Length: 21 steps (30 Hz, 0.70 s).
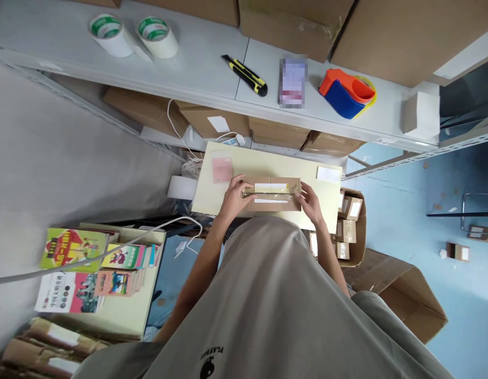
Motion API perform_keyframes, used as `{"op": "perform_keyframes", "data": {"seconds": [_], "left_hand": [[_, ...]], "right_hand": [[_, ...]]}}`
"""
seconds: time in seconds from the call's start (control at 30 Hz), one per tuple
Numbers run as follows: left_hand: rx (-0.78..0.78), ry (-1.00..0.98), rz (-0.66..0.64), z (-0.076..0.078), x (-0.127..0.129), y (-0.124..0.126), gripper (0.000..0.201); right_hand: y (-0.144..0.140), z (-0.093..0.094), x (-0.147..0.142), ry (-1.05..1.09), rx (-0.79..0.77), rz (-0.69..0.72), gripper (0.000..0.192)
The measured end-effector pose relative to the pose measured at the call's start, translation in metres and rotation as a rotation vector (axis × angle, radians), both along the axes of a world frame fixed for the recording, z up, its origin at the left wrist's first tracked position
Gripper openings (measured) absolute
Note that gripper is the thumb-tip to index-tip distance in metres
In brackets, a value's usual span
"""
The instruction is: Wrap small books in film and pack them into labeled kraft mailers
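Observation:
A small cardboard box [276, 206] lies on the cream tabletop [263, 163] in front of me. Two white strips show on its top, and a shiny strip of clear tape [271, 196] runs along the dark seam between them. My left hand [235, 199] grips the box's left end, with thumb and fingers bent at the seam. At the opposite end my right hand [309, 201] has its fingers curled over the edge, the thumb by the tape. Whether the fingertips pinch the tape or only the cardboard is too small to tell.
A pink packet [222, 169] and a white card [328, 174] lie on the table. On the shelf above are tape rolls [117, 46], a utility knife [246, 75], a phone [293, 81] and a tape dispenser [344, 97]. A carton of small boxes [361, 231] stands right; books [76, 250] lie left.

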<state>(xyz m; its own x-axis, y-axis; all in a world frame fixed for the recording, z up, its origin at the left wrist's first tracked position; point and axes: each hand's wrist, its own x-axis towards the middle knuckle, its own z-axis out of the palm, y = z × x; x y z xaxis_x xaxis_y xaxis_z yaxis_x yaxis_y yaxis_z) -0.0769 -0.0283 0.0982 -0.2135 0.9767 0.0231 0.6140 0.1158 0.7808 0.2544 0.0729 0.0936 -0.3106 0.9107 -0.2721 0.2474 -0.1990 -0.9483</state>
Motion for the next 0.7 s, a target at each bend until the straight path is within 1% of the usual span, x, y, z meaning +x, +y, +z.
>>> {"op": "perform_keyframes", "data": {"seconds": [0.07, 0.17, 0.2, 0.3, 0.4, 0.5, 0.63, 0.7], "left_hand": [[0.015, -0.032, 0.016, -0.007, -0.001, -0.002, 0.028], [0.042, -0.132, 0.025, -0.018, -0.003, -0.003, 0.020], [0.043, -0.182, 0.039, -0.022, -0.003, -0.003, 0.021], [0.004, -0.342, 0.128, -0.034, -0.001, -0.003, 0.031], [-0.036, -0.446, 0.223, -0.041, 0.004, -0.001, 0.039], [-0.056, -0.461, 0.256, -0.041, 0.009, 0.003, 0.042], [-0.075, -0.485, 0.261, -0.035, 0.010, 0.008, 0.044], [-0.070, -0.493, 0.271, -0.031, 0.010, 0.008, 0.043]], "right_hand": [[-0.003, 0.001, -0.001, 0.020, 0.003, 0.006, 0.097], [-0.007, 0.001, -0.002, -0.031, -0.004, -0.052, 0.088], [-0.007, 0.001, -0.003, -0.052, -0.008, -0.077, 0.087], [-0.007, -0.002, -0.004, -0.078, -0.011, -0.126, 0.088], [-0.005, -0.004, -0.003, -0.084, -0.019, -0.121, 0.090], [-0.003, -0.004, -0.001, -0.108, -0.016, -0.089, 0.093], [-0.001, -0.004, -0.003, -0.146, 0.006, -0.088, 0.101], [-0.001, -0.002, -0.005, -0.155, 0.015, -0.093, 0.103]]}}
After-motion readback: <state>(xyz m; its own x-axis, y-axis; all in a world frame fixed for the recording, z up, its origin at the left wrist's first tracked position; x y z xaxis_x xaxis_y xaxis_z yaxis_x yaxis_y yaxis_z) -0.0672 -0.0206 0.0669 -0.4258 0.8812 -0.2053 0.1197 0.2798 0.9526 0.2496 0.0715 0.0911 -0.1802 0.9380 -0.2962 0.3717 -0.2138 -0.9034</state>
